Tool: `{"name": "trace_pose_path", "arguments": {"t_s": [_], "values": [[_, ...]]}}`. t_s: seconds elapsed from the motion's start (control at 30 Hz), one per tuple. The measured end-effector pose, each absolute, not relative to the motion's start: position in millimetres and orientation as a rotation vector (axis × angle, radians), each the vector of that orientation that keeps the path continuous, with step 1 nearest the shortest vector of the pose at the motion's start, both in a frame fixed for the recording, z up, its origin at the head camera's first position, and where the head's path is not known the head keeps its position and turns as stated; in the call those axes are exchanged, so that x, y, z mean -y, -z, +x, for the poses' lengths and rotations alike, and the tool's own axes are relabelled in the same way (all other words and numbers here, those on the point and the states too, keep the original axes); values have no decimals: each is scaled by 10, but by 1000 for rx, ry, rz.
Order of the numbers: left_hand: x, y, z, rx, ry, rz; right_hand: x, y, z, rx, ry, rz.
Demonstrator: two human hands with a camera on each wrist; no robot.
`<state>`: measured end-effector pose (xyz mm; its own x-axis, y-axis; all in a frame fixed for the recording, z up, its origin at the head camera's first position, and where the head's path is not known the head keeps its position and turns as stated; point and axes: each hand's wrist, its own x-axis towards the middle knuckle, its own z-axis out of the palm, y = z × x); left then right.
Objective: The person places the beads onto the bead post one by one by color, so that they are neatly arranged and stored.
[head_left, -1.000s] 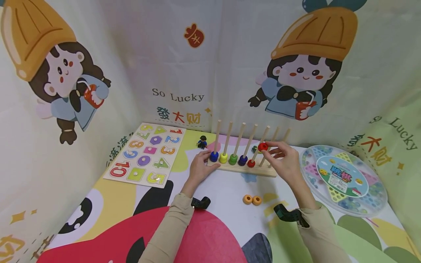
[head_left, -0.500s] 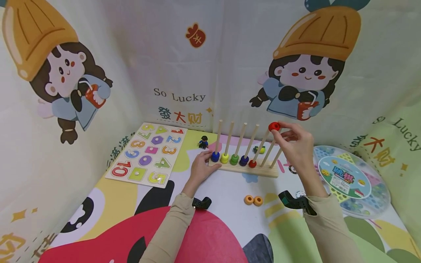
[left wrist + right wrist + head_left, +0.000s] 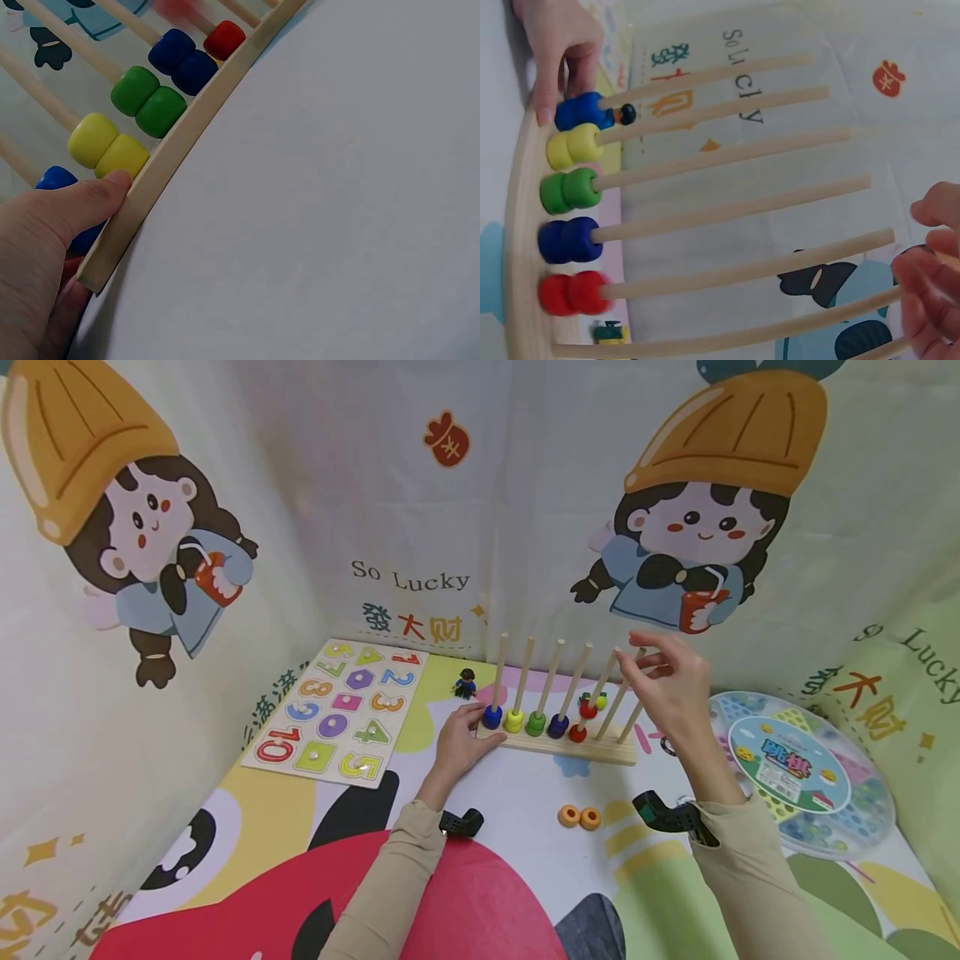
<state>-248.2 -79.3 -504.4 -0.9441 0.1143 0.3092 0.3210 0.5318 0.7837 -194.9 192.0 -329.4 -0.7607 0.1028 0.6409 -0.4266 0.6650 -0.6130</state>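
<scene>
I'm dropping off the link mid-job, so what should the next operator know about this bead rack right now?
Left hand: grips the left end of the rack, steadying it.
Right hand: open, holding nothing, up by the peg tops.
Done: the first four pegs each carry a bead pair: blue, yellow, green, navy. The fifth has two red beads, with the upper one not yet seated in the head view.
Left: the sixth peg and the seventh are bare. Two orange beads lie on the table in front of the rack and are probably next.
</scene>
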Motion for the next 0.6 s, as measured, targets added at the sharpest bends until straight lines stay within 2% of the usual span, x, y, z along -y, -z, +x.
{"name": "trace_pose_path", "arguments": {"t_s": [0.27,0.6], "values": [[788,5042,-2499,2536,1368,-381,-1971,3462,-1829,2189,-1077,306],[778,5044,-2497,2542,1398,-372,-2099,3874,-1724,2353,-1119,334]]}}
